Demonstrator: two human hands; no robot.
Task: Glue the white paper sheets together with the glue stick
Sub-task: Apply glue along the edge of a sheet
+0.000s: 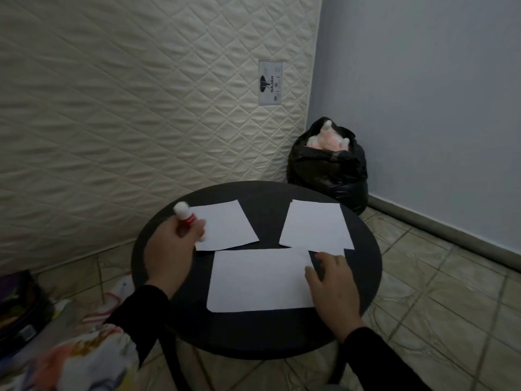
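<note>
Three white paper sheets lie on a round black table (363, 249). A large sheet (259, 280) lies nearest me, a smaller sheet (225, 225) at the back left, another small sheet (315, 225) at the back right. My left hand (172, 249) grips a red and white glue stick (186, 214) over the table's left edge, its white end pointing up. My right hand (332, 292) rests on the right edge of the large sheet, fingers bent at its top right corner.
A quilted mattress (141, 108) leans upright behind the table. A black plastic bag (329, 170) with something pink and white in it stands in the corner. Cloth and clutter (25, 306) lie on the tiled floor at the left.
</note>
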